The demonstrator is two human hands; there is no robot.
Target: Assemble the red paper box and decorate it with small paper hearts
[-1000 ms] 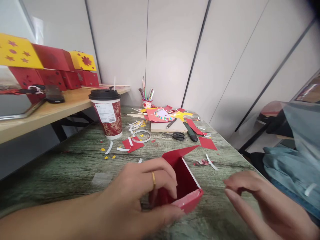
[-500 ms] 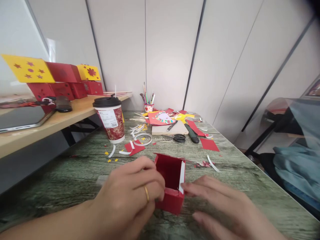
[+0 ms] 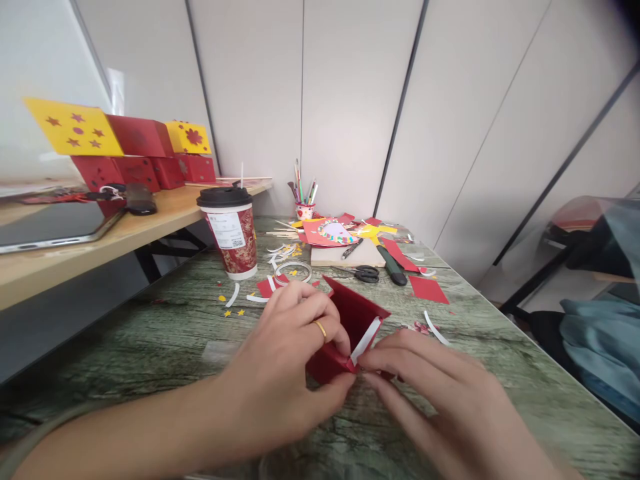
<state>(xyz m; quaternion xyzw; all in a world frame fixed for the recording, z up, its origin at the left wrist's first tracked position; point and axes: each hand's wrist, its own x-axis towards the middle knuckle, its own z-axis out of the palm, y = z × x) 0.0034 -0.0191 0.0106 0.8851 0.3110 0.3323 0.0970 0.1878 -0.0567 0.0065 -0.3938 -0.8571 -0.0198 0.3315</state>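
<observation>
A small red paper box (image 3: 350, 303) with an open top stands tilted between my hands, its far wall rising above the rest. A white strip (image 3: 367, 339) runs along its right-hand edge. My left hand (image 3: 300, 347), with a gold ring on one finger, grips the near left wall, fingers over the rim and thumb outside. At the near right corner, my right hand (image 3: 430, 380) pinches the box edge beside the white strip with thumb and fingertips. The lower part of the box is partly hidden behind my fingers.
Beyond the box lie black scissors (image 3: 367, 273), a green utility knife (image 3: 393, 267), a tape roll (image 3: 294, 272) and red paper (image 3: 429, 289). A lidded paper cup (image 3: 231, 233) stands left, near a wooden shelf (image 3: 173, 217) bearing red and yellow boxes (image 3: 140, 137).
The box has turned and tilted. My right hand has moved in from beside it and closed on its near right corner. My left fingers have shifted to the near wall's rim.
</observation>
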